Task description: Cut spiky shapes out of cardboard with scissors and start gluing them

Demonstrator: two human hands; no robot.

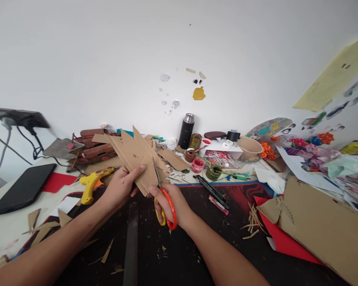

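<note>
My left hand (127, 180) is closed on a piece of brown cardboard (131, 153), its thumb lying flat on the face. Pointed, jagged ends of the cardboard stick up and away from me. Scissors (170, 212) with red and yellow handles are in my right hand (170, 200). Their blades point up and lie against the right part of the cardboard. My right thumb is close to the cardboard's lower edge, seemingly touching it. Some right fingers are hidden behind the handles and cardboard.
A yellow glue gun (92, 184) lies left of my hands, near a black tablet (23, 188). A metal ruler (131, 242) rests on the dark mat (164, 258). Behind stand a black flask (187, 131) and open paint jars (197, 165). A large cardboard sheet (325, 226) lies right.
</note>
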